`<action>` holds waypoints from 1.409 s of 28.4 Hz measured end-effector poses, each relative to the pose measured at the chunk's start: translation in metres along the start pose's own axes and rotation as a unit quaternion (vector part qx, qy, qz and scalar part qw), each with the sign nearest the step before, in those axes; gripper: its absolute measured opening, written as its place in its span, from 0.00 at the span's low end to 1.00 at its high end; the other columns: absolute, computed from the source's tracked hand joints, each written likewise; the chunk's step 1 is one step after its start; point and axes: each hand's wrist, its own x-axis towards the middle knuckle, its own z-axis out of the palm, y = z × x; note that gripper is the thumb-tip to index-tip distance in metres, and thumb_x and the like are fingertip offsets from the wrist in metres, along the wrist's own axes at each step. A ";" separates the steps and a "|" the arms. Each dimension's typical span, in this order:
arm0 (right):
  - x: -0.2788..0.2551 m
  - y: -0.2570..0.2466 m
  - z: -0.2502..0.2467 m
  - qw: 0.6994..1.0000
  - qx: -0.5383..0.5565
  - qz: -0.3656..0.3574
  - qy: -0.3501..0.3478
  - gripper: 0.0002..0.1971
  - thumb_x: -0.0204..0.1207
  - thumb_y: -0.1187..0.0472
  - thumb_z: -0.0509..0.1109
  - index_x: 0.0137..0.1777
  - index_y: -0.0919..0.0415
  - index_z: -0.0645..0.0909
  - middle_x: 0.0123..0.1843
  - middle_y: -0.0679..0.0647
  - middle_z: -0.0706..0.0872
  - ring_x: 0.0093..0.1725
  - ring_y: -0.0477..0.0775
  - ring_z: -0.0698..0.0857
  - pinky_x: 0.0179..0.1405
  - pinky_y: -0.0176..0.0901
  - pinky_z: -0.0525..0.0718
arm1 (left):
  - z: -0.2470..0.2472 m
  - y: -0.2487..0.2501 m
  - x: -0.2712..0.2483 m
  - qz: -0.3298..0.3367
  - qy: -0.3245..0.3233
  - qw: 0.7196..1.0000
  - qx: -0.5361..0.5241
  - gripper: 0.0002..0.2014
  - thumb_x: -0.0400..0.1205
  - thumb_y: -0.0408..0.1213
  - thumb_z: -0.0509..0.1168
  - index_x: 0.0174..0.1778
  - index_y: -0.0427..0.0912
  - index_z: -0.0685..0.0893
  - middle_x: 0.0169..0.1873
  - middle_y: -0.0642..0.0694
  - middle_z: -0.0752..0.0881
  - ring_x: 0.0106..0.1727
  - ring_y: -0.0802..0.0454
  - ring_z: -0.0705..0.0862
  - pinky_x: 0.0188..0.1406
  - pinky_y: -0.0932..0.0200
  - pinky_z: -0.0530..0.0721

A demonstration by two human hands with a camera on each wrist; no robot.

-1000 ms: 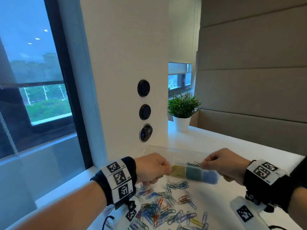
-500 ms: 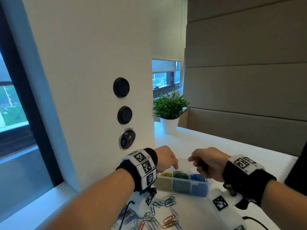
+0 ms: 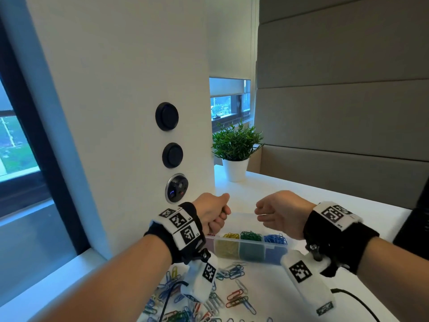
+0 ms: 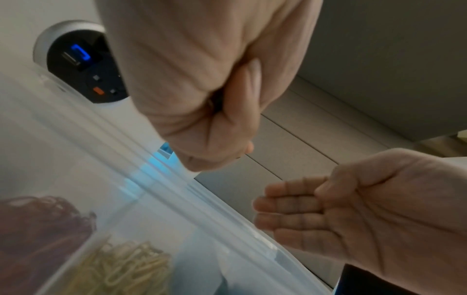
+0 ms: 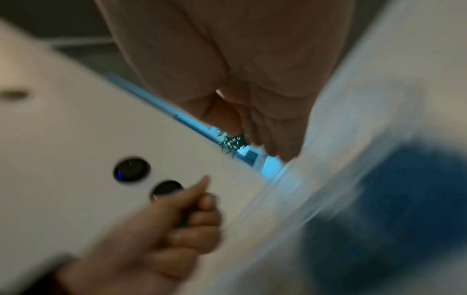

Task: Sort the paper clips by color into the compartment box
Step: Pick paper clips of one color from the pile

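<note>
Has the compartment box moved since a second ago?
Yes. The compartment box was held up between both hands; now it rests on the white table, below the left hand and right hand, which have let go.

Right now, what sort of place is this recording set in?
Probably an office or meeting booth, several floors up. A white table stands against padded grey wall panels; a white pillar carries round power sockets; a small potted plant sits by a window that looks out over buildings.

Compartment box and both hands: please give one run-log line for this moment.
left hand: fist, holds nothing | right hand: relaxed, empty | clear plastic compartment box: on table, open | loose coloured paper clips: unsorted
</note>
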 end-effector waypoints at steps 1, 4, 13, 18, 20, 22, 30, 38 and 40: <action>0.002 0.001 -0.003 0.993 -0.106 -0.047 0.037 0.12 0.82 0.70 0.59 0.58 0.71 0.82 0.62 0.66 0.85 0.64 0.62 0.84 0.67 0.51 0.82 | 0.003 0.000 -0.001 0.000 0.002 1.000 -0.016 0.22 0.90 0.48 0.52 0.34 0.39 0.71 0.25 0.47 0.67 0.18 0.58 0.61 0.11 0.70 0.58; 0.005 0.010 -0.012 0.878 -0.452 -0.143 0.061 0.19 0.84 0.61 0.59 0.72 0.62 0.77 0.74 0.56 0.78 0.72 0.55 0.77 0.74 0.47 0.74 | 0.013 0.003 0.002 -0.003 0.010 0.996 -0.091 0.21 0.90 0.47 0.51 0.34 0.39 0.71 0.25 0.46 0.68 0.19 0.56 0.63 0.12 0.70 0.60; 0.033 0.056 -0.016 0.762 -0.633 -0.137 -0.014 0.32 0.88 0.56 0.49 0.85 0.67 0.39 0.87 0.62 0.37 0.86 0.61 0.39 0.85 0.51 0.42 | 0.042 -0.002 0.021 -0.028 -0.049 0.984 -0.169 0.20 0.89 0.48 0.52 0.51 0.33 0.77 0.39 0.38 0.76 0.44 0.42 0.80 0.53 0.48 0.84; 0.035 0.058 -0.016 0.763 -0.632 -0.132 -0.020 0.33 0.87 0.58 0.48 0.85 0.68 0.37 0.87 0.63 0.36 0.86 0.60 0.38 0.85 0.49 0.39 | 0.043 -0.004 0.018 -0.020 -0.091 0.988 -0.125 0.17 0.88 0.48 0.51 0.55 0.36 0.76 0.45 0.38 0.79 0.44 0.47 0.77 0.51 0.52 0.75; 0.034 0.058 -0.015 0.755 -0.642 -0.132 -0.020 0.33 0.87 0.58 0.48 0.85 0.68 0.36 0.86 0.64 0.36 0.86 0.61 0.38 0.85 0.49 0.39 | 0.044 -0.006 0.016 -0.010 -0.101 0.987 -0.123 0.17 0.88 0.46 0.51 0.62 0.38 0.74 0.53 0.34 0.79 0.59 0.42 0.80 0.64 0.47 0.73; 0.034 0.058 -0.014 0.751 -0.646 -0.134 -0.018 0.32 0.87 0.58 0.48 0.85 0.69 0.36 0.86 0.64 0.36 0.86 0.60 0.38 0.85 0.49 0.40 | 0.043 -0.005 0.013 -0.007 -0.106 0.987 -0.120 0.17 0.87 0.45 0.51 0.65 0.39 0.72 0.65 0.28 0.78 0.78 0.34 0.68 0.77 0.42 0.65; 0.033 0.059 -0.015 0.762 -0.631 -0.142 -0.010 0.32 0.87 0.58 0.48 0.85 0.68 0.38 0.87 0.62 0.39 0.86 0.60 0.42 0.85 0.49 0.44 | 0.036 -0.010 0.014 0.092 -0.052 0.992 0.067 0.13 0.86 0.28 0.60 0.66 0.30 0.77 0.57 0.33 0.84 0.55 0.40 0.86 0.62 0.50 0.84; 0.027 0.057 -0.013 0.764 -0.621 -0.174 -0.002 0.31 0.87 0.59 0.50 0.84 0.68 0.43 0.87 0.59 0.46 0.86 0.59 0.47 0.83 0.45 0.45 | 0.034 0.007 0.022 0.242 -0.025 0.787 0.567 0.12 0.84 0.36 0.66 0.59 0.52 0.89 0.60 0.49 0.86 0.55 0.51 0.83 0.54 0.58 0.82; 0.027 0.057 -0.013 0.762 -0.622 -0.180 0.001 0.31 0.87 0.59 0.51 0.85 0.68 0.43 0.87 0.59 0.46 0.85 0.60 0.48 0.83 0.45 0.45 | 0.039 0.011 0.023 0.239 -0.029 0.736 0.633 0.12 0.84 0.38 0.66 0.62 0.54 0.88 0.60 0.51 0.86 0.55 0.50 0.84 0.51 0.58 0.82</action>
